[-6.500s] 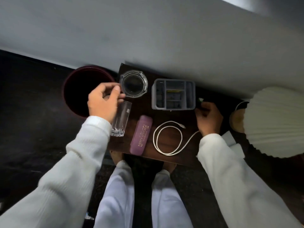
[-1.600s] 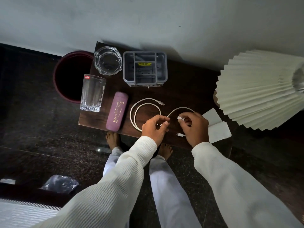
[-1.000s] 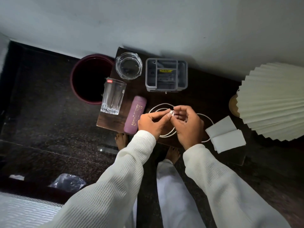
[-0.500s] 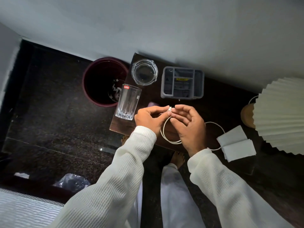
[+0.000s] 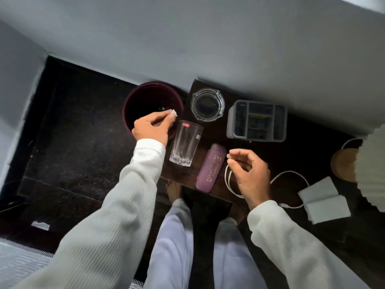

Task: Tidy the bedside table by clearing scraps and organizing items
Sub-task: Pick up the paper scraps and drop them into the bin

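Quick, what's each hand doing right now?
Left hand: pinching a small white scrap over the bin.
Right hand: pinching the white cable.

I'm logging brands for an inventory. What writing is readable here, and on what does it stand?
Red sticker at the rim of the glass: white lettering, too blurred to read.
Purple case: gold lettering, too small to read.
Yellow label inside the grey organizer: unreadable.
Nothing can be quoted.
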A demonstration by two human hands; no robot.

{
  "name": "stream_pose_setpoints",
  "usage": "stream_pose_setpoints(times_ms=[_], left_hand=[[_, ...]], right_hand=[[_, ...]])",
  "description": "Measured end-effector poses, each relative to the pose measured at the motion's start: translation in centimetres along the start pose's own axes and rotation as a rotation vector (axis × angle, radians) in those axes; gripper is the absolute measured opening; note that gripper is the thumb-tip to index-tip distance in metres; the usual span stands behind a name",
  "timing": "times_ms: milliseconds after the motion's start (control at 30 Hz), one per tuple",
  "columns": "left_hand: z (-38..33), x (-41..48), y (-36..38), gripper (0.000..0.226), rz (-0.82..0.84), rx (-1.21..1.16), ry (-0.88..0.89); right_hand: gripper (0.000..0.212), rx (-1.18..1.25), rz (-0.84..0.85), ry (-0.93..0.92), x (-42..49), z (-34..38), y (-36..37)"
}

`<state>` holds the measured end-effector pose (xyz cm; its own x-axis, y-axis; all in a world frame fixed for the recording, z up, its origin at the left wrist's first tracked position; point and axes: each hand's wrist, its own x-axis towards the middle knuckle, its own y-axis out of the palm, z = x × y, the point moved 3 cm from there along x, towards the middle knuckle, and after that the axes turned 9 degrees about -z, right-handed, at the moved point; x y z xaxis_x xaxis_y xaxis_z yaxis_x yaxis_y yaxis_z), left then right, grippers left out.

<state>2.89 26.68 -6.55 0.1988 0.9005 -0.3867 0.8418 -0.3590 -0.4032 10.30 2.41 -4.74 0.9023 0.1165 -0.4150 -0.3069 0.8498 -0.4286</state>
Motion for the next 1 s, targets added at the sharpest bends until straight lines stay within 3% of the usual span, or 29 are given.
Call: stream_pose_setpoints(times_ms=[333,600,833,1000], left_hand=[[2.3,9.0,-2.4,0.014,-0.163,0.121,-0.138],[4.2,11.1,-2.9,0.020,-0.106,0.209,-0.144],[4.5,7.7,-3.8,0.005,-0.120,0.132,-0.098],[5.1,0.7,-4.6,0.007,-0.111,0.021,-0.065]], right_hand=[[0.021,-0.074,-0.019,0.059,-1.5,-2.1,1.4],[0.021,-0.090,-0.078,0.074,-0.7,-3.0,2.0],[0.019,-0.149,-0.144,0.068,0.4,-3.1,2.1],[0.036,-0.287,-0.058,-0.048,0.9,-3.2,2.7]])
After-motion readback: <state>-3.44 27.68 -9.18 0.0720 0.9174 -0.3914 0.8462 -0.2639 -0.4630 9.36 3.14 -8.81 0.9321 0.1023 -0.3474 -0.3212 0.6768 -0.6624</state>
